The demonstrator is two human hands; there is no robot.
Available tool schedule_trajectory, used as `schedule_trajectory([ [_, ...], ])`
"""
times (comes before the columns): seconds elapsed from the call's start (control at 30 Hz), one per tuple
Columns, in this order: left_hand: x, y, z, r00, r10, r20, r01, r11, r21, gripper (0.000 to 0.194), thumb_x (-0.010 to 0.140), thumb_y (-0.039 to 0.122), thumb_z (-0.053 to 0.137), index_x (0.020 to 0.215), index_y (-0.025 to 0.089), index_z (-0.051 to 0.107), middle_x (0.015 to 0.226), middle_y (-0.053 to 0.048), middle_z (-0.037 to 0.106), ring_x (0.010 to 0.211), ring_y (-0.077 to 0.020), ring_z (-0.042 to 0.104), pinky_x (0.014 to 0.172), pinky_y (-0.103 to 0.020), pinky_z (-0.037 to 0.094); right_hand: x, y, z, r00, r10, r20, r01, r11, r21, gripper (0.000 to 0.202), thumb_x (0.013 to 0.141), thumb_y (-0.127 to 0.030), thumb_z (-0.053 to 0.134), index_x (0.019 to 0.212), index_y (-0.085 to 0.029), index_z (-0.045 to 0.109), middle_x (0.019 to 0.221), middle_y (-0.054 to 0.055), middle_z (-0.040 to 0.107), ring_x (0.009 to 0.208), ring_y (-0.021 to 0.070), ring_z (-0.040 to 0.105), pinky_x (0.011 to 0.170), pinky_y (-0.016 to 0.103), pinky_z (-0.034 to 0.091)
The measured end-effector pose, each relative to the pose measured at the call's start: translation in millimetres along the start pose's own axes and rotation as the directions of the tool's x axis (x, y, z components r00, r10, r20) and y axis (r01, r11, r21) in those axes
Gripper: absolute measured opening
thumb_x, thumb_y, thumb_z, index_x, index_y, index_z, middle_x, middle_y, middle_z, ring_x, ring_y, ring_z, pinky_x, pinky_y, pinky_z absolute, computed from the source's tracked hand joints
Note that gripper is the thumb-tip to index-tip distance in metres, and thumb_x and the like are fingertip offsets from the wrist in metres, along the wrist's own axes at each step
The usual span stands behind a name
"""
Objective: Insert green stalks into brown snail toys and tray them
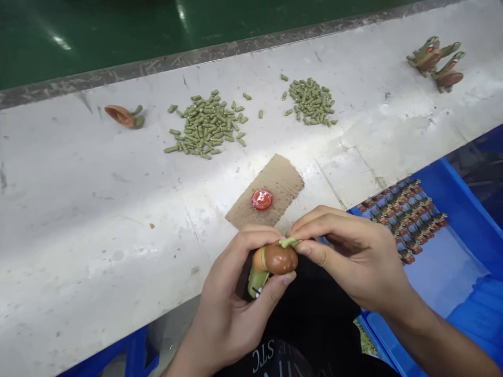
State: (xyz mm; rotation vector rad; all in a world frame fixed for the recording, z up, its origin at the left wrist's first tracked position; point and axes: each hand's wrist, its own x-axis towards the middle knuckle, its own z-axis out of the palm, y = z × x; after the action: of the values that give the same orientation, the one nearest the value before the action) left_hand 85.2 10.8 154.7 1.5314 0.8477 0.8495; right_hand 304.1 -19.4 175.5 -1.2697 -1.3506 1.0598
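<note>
Left hand [243, 296]: fingers closed around brown-and-green figure [279, 259], at bench [118, 209] near edge.
Right hand [353, 251]: fingertips pinch small green piece [288, 242], against figure's brown part.

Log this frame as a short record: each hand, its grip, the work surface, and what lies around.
left hand: holding a brown, orange and green figure
right hand: fingertip grip on a small green piece at the figure's brown part
surface: pale, marked table
between heaps and hands: cardboard piece bearing a glossy red round item
heaps: larger green heap left, smaller green heap right
far left: orange-and-green part
far right: figure cluster
beside table: blue bin with rows of figures
unclear: red item's material
</note>
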Motion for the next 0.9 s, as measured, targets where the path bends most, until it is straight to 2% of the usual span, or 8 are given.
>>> schedule_trajectory([
  [0.13, 3, 11, 8.2, 0.989, -0.126, 0.072, 0.131, 0.988, -0.076, 0.03, 0.107, 0.017, 0.082, 0.129, 0.036, 0.076, 0.11, 0.007, 0.08, 0.098, -0.0106, 0.08, 0.091, -0.012, 0.062, -21, -6, -17, 1.0, -0.013, -0.008, 0.012, 0.992, -0.125, 0.023, 0.107, -0.009, 0.084, 0.12, -0.027, 0.087, 0.117, 0.0, 0.087, 0.11, 0.0152, 0.084, 0.099, 0.024, 0.066],
  [0.27, 6, 11, 27.9, 0.919, -0.319, 0.232, 0.34, 0.939, -0.057, 0.017, 0.109, 0.034, 0.082, 0.125, 0.033, 0.078, 0.106, 0.003, 0.085, 0.097, -0.0169, 0.084, 0.085, -0.017, 0.066, -49, -15, -44, 0.997, -0.035, -0.07, 0.011, 0.947, -0.322, 0.052, 0.103, -0.008, 0.08, 0.152, -0.027, 0.074, 0.133, 0.007, 0.075, 0.115, 0.0204, 0.077, 0.101, 0.033, 0.067],
  [0.4, 16, -1, 67.9, 0.826, -0.382, 0.414, 0.439, 0.897, -0.047, 0.015, 0.109, 0.039, 0.077, 0.117, 0.027, 0.081, 0.11, -0.001, 0.086, 0.102, -0.0217, 0.085, 0.09, -0.024, 0.068, -73, -14, -62, 0.981, -0.072, 0.183, 0.173, 0.755, -0.633, 0.047, 0.103, -0.007, 0.073, 0.147, -0.024, 0.075, 0.15, 0.011, 0.073, 0.139, 0.0288, 0.066, 0.119, 0.046, 0.057],
  [0.5, 26, -12, 99.2, 0.767, -0.41, 0.493, 0.497, 0.866, -0.053, 0.015, 0.104, 0.038, 0.075, 0.106, 0.025, 0.081, 0.107, -0.002, 0.086, 0.1, -0.0226, 0.084, 0.088, -0.025, 0.068, -86, -2, -66, 0.974, 0.005, 0.226, 0.155, 0.713, -0.684, 0.029, 0.111, -0.01, 0.069, 0.138, -0.016, 0.077, 0.136, 0.012, 0.079, 0.129, 0.0294, 0.068, 0.116, 0.049, 0.054],
  [0.63, 29, -29, 123.6, 0.685, -0.428, 0.59, 0.545, 0.838, -0.024, 0.023, 0.101, 0.045, 0.08, 0.11, 0.023, 0.083, 0.107, -0.005, 0.087, 0.102, -0.0255, 0.084, 0.087, -0.029, 0.068, -111, 16, -72, 0.992, 0.075, 0.098, 0.016, 0.709, -0.706, 0.023, 0.117, -0.016, 0.067, 0.138, -0.016, 0.077, 0.125, 0.011, 0.079, 0.112, 0.0277, 0.07, 0.103, 0.048, 0.056],
  [0.73, 20, -41, 125.8, 0.695, -0.465, 0.549, 0.558, 0.83, -0.004, 0.046, 0.099, 0.053, 0.085, 0.134, 0.024, 0.08, 0.121, -0.01, 0.089, 0.108, -0.028, 0.087, 0.088, -0.032, 0.069, -146, 35, -102, 0.981, 0.163, -0.103, -0.19, 0.729, -0.657, 0.031, 0.119, -0.026, 0.067, 0.148, -0.022, 0.076, 0.131, 0.012, 0.078, 0.116, 0.0274, 0.074, 0.101, 0.044, 0.06],
  [0.77, 16, -44, 123.6, 0.71, -0.482, 0.513, 0.555, 0.832, 0.013, 0.051, 0.1, 0.056, 0.085, 0.139, 0.025, 0.078, 0.125, -0.011, 0.088, 0.108, -0.0281, 0.087, 0.088, -0.033, 0.069, -161, 45, -118, 0.956, 0.205, -0.212, -0.294, 0.709, -0.641, 0.031, 0.12, -0.031, 0.068, 0.149, -0.024, 0.077, 0.134, 0.013, 0.078, 0.119, 0.0275, 0.075, 0.102, 0.044, 0.062],
  [0.9, 7, -55, 107.6, 0.71, -0.558, 0.428, 0.596, 0.801, 0.056, 0.059, 0.099, 0.072, 0.085, 0.135, 0.025, 0.079, 0.126, -0.011, 0.088, 0.107, -0.0276, 0.086, 0.097, -0.034, 0.069, -232, 93, -198, 0.729, 0.321, -0.604, -0.676, 0.477, -0.562, 0.023, 0.116, -0.036, 0.071, 0.125, -0.017, 0.081, 0.12, 0.015, 0.078, 0.116, 0.0318, 0.076, 0.109, 0.051, 0.063],
])
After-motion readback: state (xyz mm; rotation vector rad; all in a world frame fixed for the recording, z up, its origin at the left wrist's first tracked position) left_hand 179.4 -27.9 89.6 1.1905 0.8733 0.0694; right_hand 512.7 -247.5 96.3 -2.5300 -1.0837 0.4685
